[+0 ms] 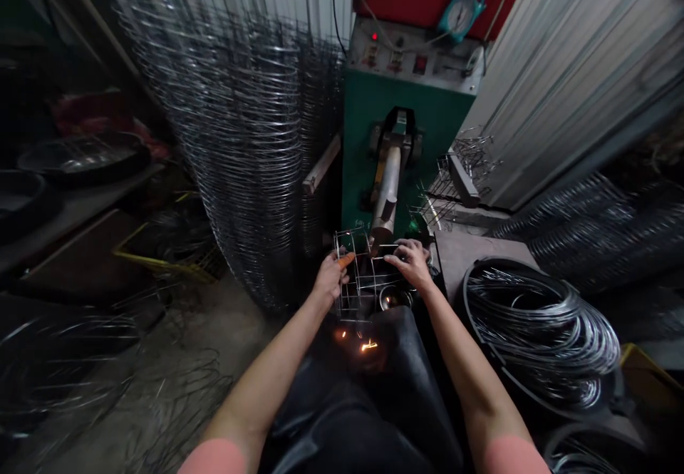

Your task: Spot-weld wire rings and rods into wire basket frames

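My left hand (330, 278) is closed on a small wire frame (359, 292), a cage of thin metal wires. Something orange (346, 260) covers a fingertip of this hand. My right hand (411, 261) pinches a thin metal wire (389, 246) that reaches left toward the frame. Between the two hands, the electrode arm (385, 207) of a green spot-welding machine (359, 153) comes down to the wires. Bright sparks (368, 346) fly over my dark apron (347, 395). Under my right hand sits a small shiny bowl (394, 298); its contents are unclear.
Tall stacks of wire rings (251, 117) stand on the left. To the right, a black tub (470, 296) holds many wire hoops (539, 324). A yellow crate (139, 260) and loose wires (182, 395) lie on the left floor. A teal dial (460, 14) hangs atop the machine.
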Tool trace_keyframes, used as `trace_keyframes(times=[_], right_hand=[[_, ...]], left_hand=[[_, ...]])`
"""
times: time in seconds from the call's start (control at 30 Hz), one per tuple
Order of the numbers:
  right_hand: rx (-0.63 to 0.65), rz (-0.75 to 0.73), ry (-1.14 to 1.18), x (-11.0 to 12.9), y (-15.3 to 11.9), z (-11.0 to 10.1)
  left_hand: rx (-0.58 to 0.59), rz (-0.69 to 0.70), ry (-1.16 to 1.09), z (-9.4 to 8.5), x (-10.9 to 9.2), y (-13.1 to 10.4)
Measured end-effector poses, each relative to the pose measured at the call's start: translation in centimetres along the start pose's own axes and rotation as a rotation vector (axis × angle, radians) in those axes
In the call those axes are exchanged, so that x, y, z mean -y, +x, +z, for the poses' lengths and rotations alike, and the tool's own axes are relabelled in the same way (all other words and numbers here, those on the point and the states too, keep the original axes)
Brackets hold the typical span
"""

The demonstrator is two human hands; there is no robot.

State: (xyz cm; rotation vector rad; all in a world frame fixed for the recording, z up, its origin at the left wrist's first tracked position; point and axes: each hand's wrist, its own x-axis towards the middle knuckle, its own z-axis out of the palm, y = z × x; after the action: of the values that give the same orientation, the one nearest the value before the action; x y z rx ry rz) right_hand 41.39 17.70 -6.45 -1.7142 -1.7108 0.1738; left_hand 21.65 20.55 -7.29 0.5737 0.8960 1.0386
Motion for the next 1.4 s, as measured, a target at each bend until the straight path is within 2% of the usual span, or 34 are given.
trace_keyframes(times=[0.1, 0.2, 0.3, 0.4, 0.5, 0.57, 0.6, 0.67, 0.7, 0.73, 0.8, 0.87, 0.97, 1.03, 1.07, 1.17, 1.27, 1.33, 1.4], right_hand=[[-0.023, -0.078, -0.066, 1.3, -3.0, -1.5], [-0.006, -0.176, -0.035, 1.3, -6.5, -5.0], [-0.022, -0.117, 0.097, 0.4, -8.9, -9.2], [-0.015, -0.051, 0.248, 0.9, -9.9, -12.3], [-0.073, -0.101, 0.292, 4.0, -9.3, -13.0], [-0.116, -0.168, 0.287, 6.7, -8.5, -12.1], [-0.120, -0.212, 0.280, 8.1, -8.0, -11.4], [-0.086, -0.319, 0.253, 10.5, -7.1, -9.9], [-0.049, -0.376, 0.231, 11.5, -6.7, -9.3], [-0.011, -0.428, 0.205, 12.3, -6.3, -8.7], [0.033, -0.497, 0.156, 13.6, -5.8, -8.2], [0.023, -0.516, 0.122, 14.3, -5.4, -8.6], [-0.040, -0.504, 0.076, 14.2, -4.8, -10.4], [-0.106, -0.477, 0.051, 13.2, -4.3, -11.3], [-0.138, -0.451, 0.052, 12.5, -4.0, -11.5], [-0.171, -0.314, 0.116, 9.5, -3.5, -10.3], [-0.125, -0.119, 0.178, 6.3, -3.9, -7.2], [-0.082, -0.030, 0.193, 4.8, -4.5, -5.2], [-0.040, 0.007, 0.197, 3.9, -5.2, -3.8]], left_hand=[[0.100, -0.022, -0.002, -2.1, 0.3, -1.7], [0.217, -0.069, -0.075, -5.5, 0.6, -4.0], [0.279, -0.108, -0.198, -8.6, 0.6, -6.1], [0.284, -0.090, -0.281, -10.1, 0.1, -7.3], [0.284, -0.082, -0.201, -10.7, -1.0, -7.5], [0.248, -0.067, -0.090, -11.1, -2.2, -7.6], [0.192, -0.032, -0.020, -11.2, -2.9, -7.8], [0.040, 0.139, 0.139, -10.9, -4.3, -8.5], [0.005, 0.259, 0.234, -10.4, -5.0, -9.1], [0.025, 0.387, 0.342, -9.7, -5.7, -9.8], [0.213, 0.601, 0.580, -7.5, -7.0, -11.3], [0.395, 0.722, 0.789, -4.8, -8.4, -12.5], [0.454, 0.824, 0.832, -1.4, -10.4, -13.0], [0.438, 0.798, 0.776, 0.0, -11.6, -12.4], [0.430, 0.742, 0.756, 0.5, -12.1, -11.9], [0.418, 0.430, 0.750, 1.2, -12.1, -10.0], [0.402, 0.141, 0.804, 0.8, -10.4, -8.0], [0.398, 0.043, 0.850, 0.1, -8.9, -7.0], [0.406, 0.004, 0.887, -0.6, -7.5, -6.1]])
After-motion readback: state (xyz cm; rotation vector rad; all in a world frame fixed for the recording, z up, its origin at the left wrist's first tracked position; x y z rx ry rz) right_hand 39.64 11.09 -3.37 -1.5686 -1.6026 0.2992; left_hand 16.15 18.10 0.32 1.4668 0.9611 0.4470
